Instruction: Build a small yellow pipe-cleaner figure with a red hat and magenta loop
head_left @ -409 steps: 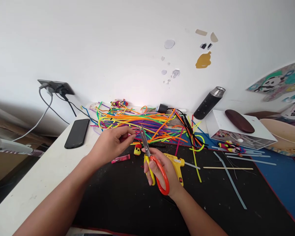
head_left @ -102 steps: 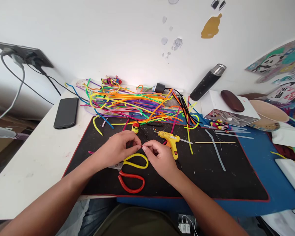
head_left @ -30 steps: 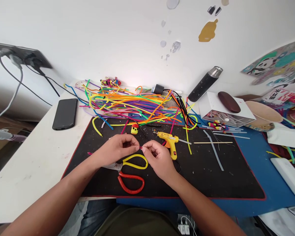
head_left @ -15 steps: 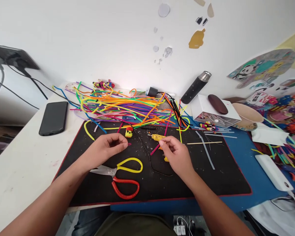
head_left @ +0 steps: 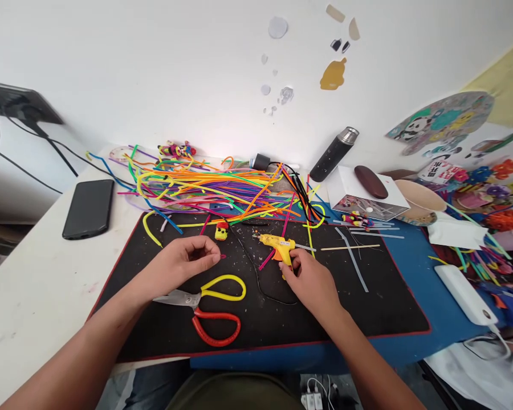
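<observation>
Thumb and fingertips of my left hand [head_left: 180, 266] are pinched on a small magenta pipe cleaner piece [head_left: 223, 256], its looped end sticking out to the right. My right hand [head_left: 315, 283] has its thumb and fingers around the handle of a yellow glue gun [head_left: 279, 243], whose nozzle points left; a clear glue stick comes out of its back. Between the hands and farther back is a small yellow-and-red figure head [head_left: 222, 230] with black eyes. Scissors [head_left: 192, 299] with one yellow and one red handle lie partly under my left wrist.
A heap of colourful pipe cleaners [head_left: 214, 185] lies behind the black mat [head_left: 162, 336]. A thermos [head_left: 334, 154] and a white box [head_left: 342, 188] stand at the back right. Glue sticks [head_left: 357, 267] lie right, a phone [head_left: 88, 209] left. A thin black cord [head_left: 256, 273] crosses the mat.
My right hand has slid from the glue gun's body back and down to its handle, uncovering the gun. The left hand keeps its pinch. The view has shifted slightly.
</observation>
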Motion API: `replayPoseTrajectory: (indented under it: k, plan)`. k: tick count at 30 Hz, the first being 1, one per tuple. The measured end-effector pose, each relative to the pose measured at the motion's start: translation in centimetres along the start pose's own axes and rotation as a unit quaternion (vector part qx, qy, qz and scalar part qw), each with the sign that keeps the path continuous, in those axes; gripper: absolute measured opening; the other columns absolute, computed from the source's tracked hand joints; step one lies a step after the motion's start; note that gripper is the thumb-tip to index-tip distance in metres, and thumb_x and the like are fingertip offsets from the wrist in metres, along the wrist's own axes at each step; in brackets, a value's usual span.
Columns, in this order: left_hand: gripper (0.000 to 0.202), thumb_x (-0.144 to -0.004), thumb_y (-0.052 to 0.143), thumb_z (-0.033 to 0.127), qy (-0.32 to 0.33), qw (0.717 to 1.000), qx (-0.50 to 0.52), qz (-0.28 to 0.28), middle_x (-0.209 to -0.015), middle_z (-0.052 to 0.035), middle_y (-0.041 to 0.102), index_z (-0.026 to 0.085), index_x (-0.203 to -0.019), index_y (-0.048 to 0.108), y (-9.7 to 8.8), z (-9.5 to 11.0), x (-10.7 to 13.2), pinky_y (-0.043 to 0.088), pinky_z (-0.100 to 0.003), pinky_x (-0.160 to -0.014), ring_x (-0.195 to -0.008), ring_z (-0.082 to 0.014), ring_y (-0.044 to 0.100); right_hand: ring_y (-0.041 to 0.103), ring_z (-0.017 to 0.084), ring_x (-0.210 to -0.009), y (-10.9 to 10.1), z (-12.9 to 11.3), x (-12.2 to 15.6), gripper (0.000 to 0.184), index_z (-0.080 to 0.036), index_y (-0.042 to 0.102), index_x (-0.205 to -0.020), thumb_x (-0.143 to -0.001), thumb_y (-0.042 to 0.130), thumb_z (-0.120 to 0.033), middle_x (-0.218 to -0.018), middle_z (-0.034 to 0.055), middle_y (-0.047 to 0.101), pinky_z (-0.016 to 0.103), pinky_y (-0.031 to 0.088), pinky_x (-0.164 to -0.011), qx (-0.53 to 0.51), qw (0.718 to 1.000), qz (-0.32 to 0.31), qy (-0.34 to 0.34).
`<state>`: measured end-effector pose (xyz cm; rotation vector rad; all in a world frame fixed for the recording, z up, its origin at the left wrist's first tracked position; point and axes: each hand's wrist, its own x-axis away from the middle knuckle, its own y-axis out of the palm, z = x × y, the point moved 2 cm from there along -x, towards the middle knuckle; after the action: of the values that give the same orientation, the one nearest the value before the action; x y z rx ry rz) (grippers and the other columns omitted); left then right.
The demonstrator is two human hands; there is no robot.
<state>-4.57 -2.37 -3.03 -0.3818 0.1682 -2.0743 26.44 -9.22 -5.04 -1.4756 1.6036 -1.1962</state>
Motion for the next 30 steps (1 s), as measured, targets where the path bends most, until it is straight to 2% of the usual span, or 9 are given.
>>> replayPoseTrajectory:
  k: [7, 10, 13, 15, 16, 18, 21, 25, 30]
  plan:
    - [0.044, -0.088, 0.072, 0.063, -0.001, 1.0, 0.005, -0.03, -0.078, -0.001, 0.064, 0.019, -0.083, 0.07, 1.1, 0.8, 0.4, 0.045, -0.025, -0.062, -0.071, -0.0165, 0.054, 0.063, 0.021, -0.064, 0.1, -0.2, -0.5, 0.014, -0.024, 0.066, -0.099, -0.09, 0.065, -0.034, -0.079, 0.0011, 0.071, 0.031, 0.035, -0.061, -0.032, 0.999, 0.018, 0.017]
    - [0.041, -0.089, 0.072, 0.06, -0.004, 0.998, 0.027, -0.055, -0.078, -0.0007, 0.063, 0.02, -0.083, 0.069, 1.8, 1.2, 0.5, 0.046, -0.026, -0.062, -0.07, -0.0158, 0.054, 0.06, 0.02, -0.06, 0.6, 0.2, -0.4, 0.015, -0.025, 0.064, -0.096, -0.087, 0.066, -0.037, -0.075, -0.0006, 0.068, 0.031, 0.04, -0.059, -0.118, 0.992, 0.035, 0.017]
    - [0.038, -0.086, 0.078, 0.058, -0.029, 0.991, 0.089, -0.092, -0.076, -0.0007, 0.066, 0.02, -0.083, 0.072, 3.1, 1.3, 0.7, 0.048, -0.027, -0.064, -0.068, -0.0155, 0.057, 0.058, 0.019, -0.059, 1.2, 0.2, -0.2, 0.02, -0.024, 0.064, -0.096, -0.085, 0.068, -0.041, -0.074, -0.0009, 0.065, 0.031, 0.046, -0.057, -0.259, 0.965, 0.044, 0.014]
    - [0.037, -0.084, 0.082, 0.055, -0.048, 0.98, 0.162, -0.101, -0.09, -0.006, 0.077, 0.019, -0.084, 0.075, 4.5, 1.2, 0.9, 0.054, -0.03, -0.076, -0.079, -0.0188, 0.067, 0.056, 0.018, -0.059, 1.2, -0.1, 0.0, 0.021, -0.023, 0.064, -0.093, -0.084, 0.068, -0.042, -0.072, -0.0012, 0.063, 0.029, 0.047, -0.055, -0.34, 0.939, 0.048, 0.012]
    - [0.036, -0.083, 0.085, 0.054, -0.059, 0.973, 0.198, -0.105, -0.107, -0.0101, 0.081, 0.019, -0.084, 0.077, 5.4, 1.1, 1.0, 0.057, -0.034, -0.087, -0.092, -0.0218, 0.071, 0.055, 0.017, -0.059, 1.1, -0.4, 0.1, 0.02, -0.023, 0.064, -0.09, -0.084, 0.068, -0.042, -0.071, -0.0015, 0.061, 0.028, 0.047, -0.054, -0.37, 0.927, 0.052, 0.011]
    - [0.034, -0.08, 0.09, 0.051, -0.093, 0.953, 0.265, -0.113, -0.133, -0.0146, 0.078, 0.019, -0.083, 0.078, 7.4, 0.8, 1.4, 0.054, -0.041, -0.106, -0.113, -0.0284, 0.074, 0.052, 0.016, -0.057, 0.9, -1.0, 0.2, 0.019, -0.022, 0.064, -0.087, -0.086, 0.069, -0.041, -0.07, -0.002, 0.059, 0.026, 0.043, -0.05, -0.411, 0.91, 0.059, 0.011]
    - [0.035, -0.076, 0.094, 0.05, -0.115, 0.929, 0.34, -0.088, -0.144, -0.014, 0.073, 0.02, -0.081, 0.077, 10.2, 0.7, 2.0, 0.042, -0.045, -0.122, -0.129, -0.0314, 0.07, 0.048, 0.014, -0.054, 0.8, -2.2, 0.5, 0.019, -0.022, 0.065, -0.087, -0.087, 0.069, -0.041, -0.067, -0.0037, 0.055, 0.025, 0.039, -0.047, -0.448, 0.892, 0.064, 0.014]
    - [0.038, -0.079, 0.092, 0.055, -0.084, 0.922, 0.376, -0.04, -0.119, -0.011, 0.08, 0.021, -0.082, 0.073, 12.6, 1.2, 2.5, 0.041, -0.047, -0.123, -0.133, -0.0318, 0.065, 0.054, 0.015, -0.06, 1.2, -3.7, 1.2, 0.017, -0.022, 0.064, -0.086, -0.089, 0.069, -0.039, -0.073, -0.0012, 0.061, 0.026, 0.046, -0.054, -0.467, 0.882, 0.06, -0.005]
    - [0.044, -0.081, 0.086, 0.059, -0.061, 0.935, 0.347, 0.024, -0.1, -0.0069, 0.074, 0.02, -0.084, 0.068, 12.7, 1.8, 2.7, 0.052, -0.042, -0.106, -0.107, -0.0278, 0.068, 0.059, 0.016, -0.068, 1.7, -4.4, 1.9, 0.021, -0.023, 0.064, -0.09, -0.091, 0.074, -0.041, -0.079, -0.0003, 0.062, 0.026, 0.051, -0.06, -0.504, 0.862, 0.038, -0.03]
